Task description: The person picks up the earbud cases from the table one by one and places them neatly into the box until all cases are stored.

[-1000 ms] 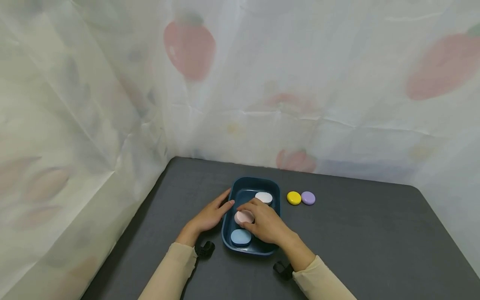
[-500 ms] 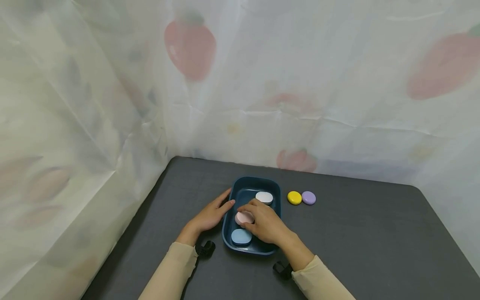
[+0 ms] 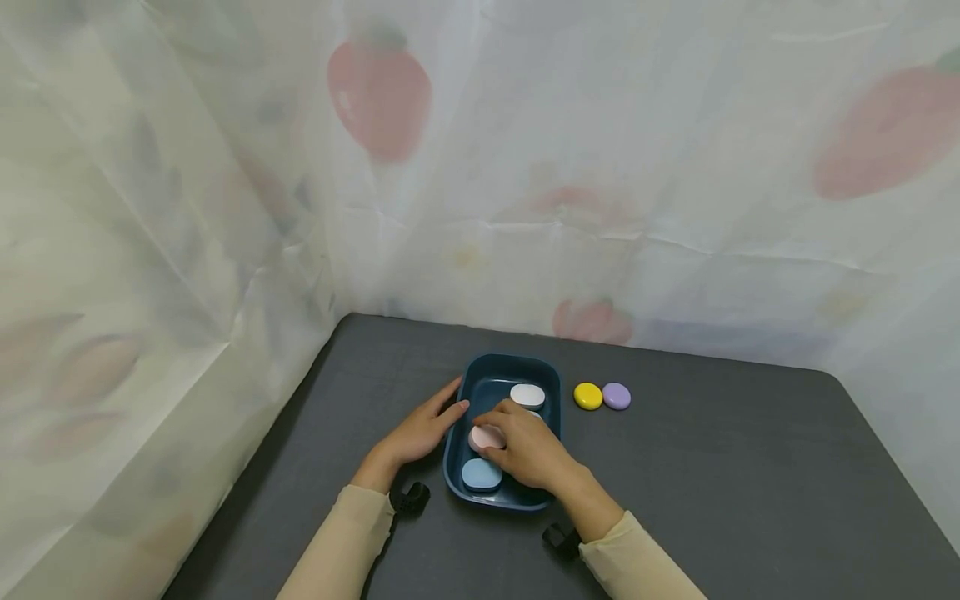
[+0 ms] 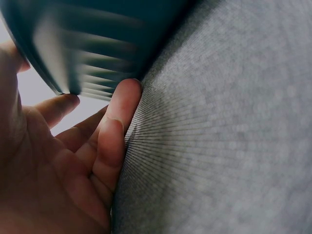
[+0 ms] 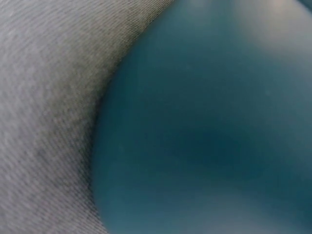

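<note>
A dark blue rectangular tray (image 3: 487, 387) with rounded corners stands on the table. Against its left wall my left hand (image 3: 417, 432) rests with extended fingers, the thumb tip at the rim; the left wrist view has the fingertips (image 4: 127, 90) along the ribbed outer wall (image 4: 105, 53). Inside the tray, my right hand (image 3: 531, 446) pinches a pale pink rounded disc (image 3: 486, 437) between thumb and fingers. A light blue oval piece (image 3: 482, 473) lies nearer me, and a white oval piece (image 3: 527, 395) farther away. Another pale piece (image 3: 536, 414) is mostly hidden behind the right hand.
Right of the tray, a yellow disc (image 3: 588, 396) and a lilac disc (image 3: 617, 396) lie side by side on the dark grey tabletop (image 3: 712, 467). A pale curtain (image 3: 480, 167) printed with strawberries hangs behind and to the left. The right wrist view holds mainly the blurred tray wall (image 5: 195, 122).
My right hand has shifted very slightly to the left with the pink disc, and a pale piece behind it now shows. My left hand and the tray stay put.
</note>
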{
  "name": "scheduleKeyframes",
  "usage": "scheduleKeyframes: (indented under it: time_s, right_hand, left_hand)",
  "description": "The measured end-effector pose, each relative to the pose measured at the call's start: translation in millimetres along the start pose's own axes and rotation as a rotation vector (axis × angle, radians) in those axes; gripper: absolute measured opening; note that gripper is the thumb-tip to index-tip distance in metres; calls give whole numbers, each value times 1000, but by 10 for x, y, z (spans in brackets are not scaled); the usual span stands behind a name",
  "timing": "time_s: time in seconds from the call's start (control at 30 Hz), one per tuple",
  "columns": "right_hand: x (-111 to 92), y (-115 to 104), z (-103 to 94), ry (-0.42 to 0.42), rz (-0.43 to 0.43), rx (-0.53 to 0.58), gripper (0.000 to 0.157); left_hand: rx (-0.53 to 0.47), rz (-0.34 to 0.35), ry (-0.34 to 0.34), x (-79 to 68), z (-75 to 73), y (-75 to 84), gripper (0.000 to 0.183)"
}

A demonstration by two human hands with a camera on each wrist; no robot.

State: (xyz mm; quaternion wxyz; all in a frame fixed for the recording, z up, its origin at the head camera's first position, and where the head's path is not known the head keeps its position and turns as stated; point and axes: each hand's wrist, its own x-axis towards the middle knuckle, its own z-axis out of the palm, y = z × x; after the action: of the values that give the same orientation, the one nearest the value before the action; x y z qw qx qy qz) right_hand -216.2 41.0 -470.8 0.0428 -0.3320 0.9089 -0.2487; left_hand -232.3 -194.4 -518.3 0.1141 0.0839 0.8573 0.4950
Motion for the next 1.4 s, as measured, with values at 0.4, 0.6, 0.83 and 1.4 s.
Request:
scheduleKeyframes:
  time_s: [0.4, 0.6, 0.83, 1.4]
  right_hand:
    - [25, -24, 34, 6, 12, -17, 39]
    - [35, -40, 30, -4, 25, -23, 39]
    - [49, -35, 32, 4, 13, -34, 38]
    - [80, -38, 60, -9, 18, -111, 39]
  left_hand:
    - [4, 3, 6, 1, -3, -2, 67]
    - [-7, 6, 1, 3, -1, 0, 65]
    - [-1, 2, 6, 0, -1, 15, 67]
    - [-4, -12, 6, -1, -2, 27, 70]
